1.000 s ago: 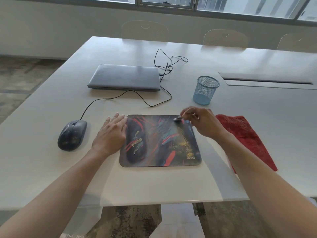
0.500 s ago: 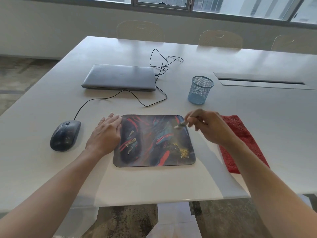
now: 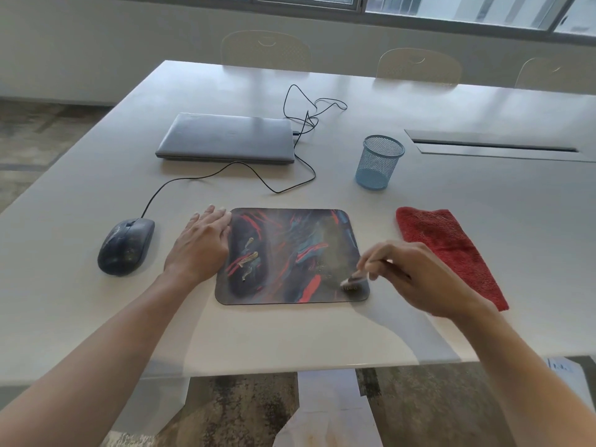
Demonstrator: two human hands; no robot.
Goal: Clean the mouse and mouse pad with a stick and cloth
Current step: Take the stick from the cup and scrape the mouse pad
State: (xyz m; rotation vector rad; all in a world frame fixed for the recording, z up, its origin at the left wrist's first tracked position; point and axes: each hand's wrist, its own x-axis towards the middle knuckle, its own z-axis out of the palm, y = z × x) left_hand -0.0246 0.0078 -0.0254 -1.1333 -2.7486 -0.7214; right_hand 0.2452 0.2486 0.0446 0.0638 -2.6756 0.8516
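Note:
A dark mouse pad (image 3: 290,256) with red and blue streaks lies flat on the white table (image 3: 96,317), with pale smears on its left half. My left hand (image 3: 201,245) rests flat, fingers together, on the pad's left edge. My right hand (image 3: 419,279) pinches a thin stick (image 3: 354,279) whose tip touches the pad's near right corner; the stick is blurred. A dark wired mouse (image 3: 126,246) sits left of the pad. A folded red cloth (image 3: 448,250) lies to the right, partly behind my right hand.
A closed grey laptop (image 3: 227,138) lies behind the pad, with the black mouse cable (image 3: 300,124) looping beside it. A blue mesh cup (image 3: 379,162) stands at the back right. The table's front edge runs close below the pad. Chairs line the far side.
My right hand has drawn the stick from the pad's far right corner down its right side to the near right corner. My left hand has stayed on the pad's left edge.

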